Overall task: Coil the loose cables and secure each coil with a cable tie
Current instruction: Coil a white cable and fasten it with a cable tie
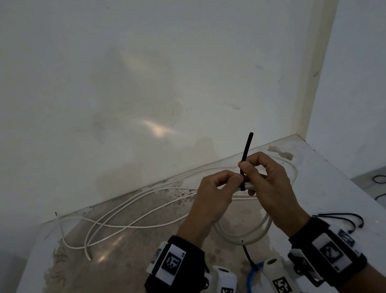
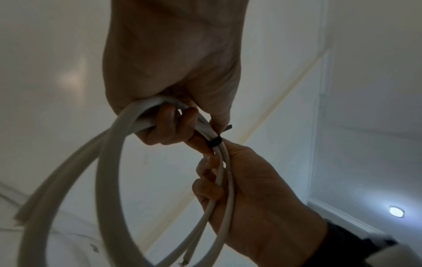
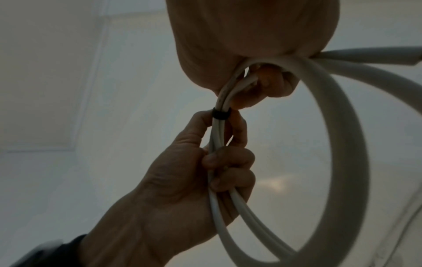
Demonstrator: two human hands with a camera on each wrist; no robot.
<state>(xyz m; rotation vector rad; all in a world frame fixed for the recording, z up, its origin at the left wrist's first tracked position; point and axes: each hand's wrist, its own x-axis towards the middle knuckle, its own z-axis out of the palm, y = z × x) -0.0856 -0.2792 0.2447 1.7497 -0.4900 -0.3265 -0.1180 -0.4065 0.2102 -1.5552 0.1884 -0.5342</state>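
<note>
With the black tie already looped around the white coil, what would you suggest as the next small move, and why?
Probably pull the free tail of the black cable tie further through with the right hand while the left hand steadies the white cable coil. The tie already circles the bundled strands, but a long tail sticks up, so cinching likely comes next.

From the head view the coil (image 1: pixel 246 235) is mostly hidden under both hands, so where the tie (image 1: pixel 247 160) closes around it can't be seen. Below the coil, a blue cable (image 1: pixel 251 287) runs off the bottom edge.
</note>
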